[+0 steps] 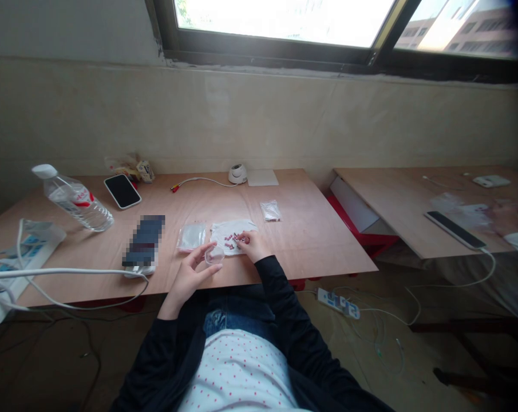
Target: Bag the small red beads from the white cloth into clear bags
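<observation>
Fingers (209,246) of the left hand (190,276) held a small clear plastic cup (214,256) at the near-left corner of a white sheet (219,230) on the wooden table (319,246). Small dark-red pieces (229,245) lay scattered on that sheet, the right hand (253,246) narrowed among them, its grip on any one impossible to tell, while a flat clear plastic bag (192,236) lay just left.

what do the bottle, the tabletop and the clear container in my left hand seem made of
Bottle: glossy plastic, likely, from its transparent ridged wall.
Tabletop: probably wood or laminate, satin, showing faint grain.
Container: smooth plastic or glass, being transparent; unclear which.
</observation>
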Demonstrator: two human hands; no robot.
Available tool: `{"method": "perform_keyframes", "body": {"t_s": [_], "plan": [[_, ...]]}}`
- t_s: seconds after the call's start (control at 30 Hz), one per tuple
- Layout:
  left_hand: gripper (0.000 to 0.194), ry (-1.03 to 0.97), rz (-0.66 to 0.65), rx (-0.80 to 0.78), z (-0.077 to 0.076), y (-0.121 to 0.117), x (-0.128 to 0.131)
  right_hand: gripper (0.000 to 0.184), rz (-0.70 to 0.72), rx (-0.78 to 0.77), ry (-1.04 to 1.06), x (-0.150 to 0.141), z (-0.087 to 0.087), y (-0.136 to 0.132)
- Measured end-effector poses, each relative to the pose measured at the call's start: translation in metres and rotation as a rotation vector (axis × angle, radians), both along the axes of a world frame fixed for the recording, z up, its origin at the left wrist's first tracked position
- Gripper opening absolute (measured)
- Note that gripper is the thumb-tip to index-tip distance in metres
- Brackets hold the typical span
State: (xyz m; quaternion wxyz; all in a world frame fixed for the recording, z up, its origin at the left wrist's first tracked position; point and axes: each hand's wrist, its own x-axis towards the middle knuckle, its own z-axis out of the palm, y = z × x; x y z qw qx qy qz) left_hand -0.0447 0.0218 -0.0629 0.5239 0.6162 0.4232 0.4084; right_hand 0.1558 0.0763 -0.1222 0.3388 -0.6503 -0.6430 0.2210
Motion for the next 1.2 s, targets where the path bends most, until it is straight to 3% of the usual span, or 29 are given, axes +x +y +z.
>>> {"method": "perform_keyframes", "body": {"t_s": [0.23,0.53,0.73,0.87,0.97,1.07,1.2], "plan": [[0.054,0.122,0.015,0.121,0.011,-0.009,0.005,0.013,-0.069,-0.034,-0.108,-0.012,-0.015,0.007],[0.054,0.081,0.079,0.089,-0.01,-0.001,0.002,0.018,-0.076,0.02,-0.013,-0.016,0.003,-0.002],[0.054,0.028,0.099,0.061,-0.012,0.0,0.004,0.024,0.069,0.13,0.231,-0.025,0.045,-0.027],[0.052,0.008,0.122,0.051,-0.012,0.0,0.006,0.03,0.136,0.088,0.251,-0.035,0.063,-0.044],[0.051,0.013,0.126,0.066,-0.013,0.0,0.005,0.03,0.158,0.08,0.272,-0.037,0.066,-0.053],[0.051,0.007,0.132,0.063,-0.015,0.001,0.004,0.029,0.287,0.067,0.362,-0.033,0.065,-0.061],[0.054,-0.01,0.166,0.024,-0.018,0.002,0.005,0.065,0.373,0.002,0.457,-0.028,0.058,-0.071]]}}
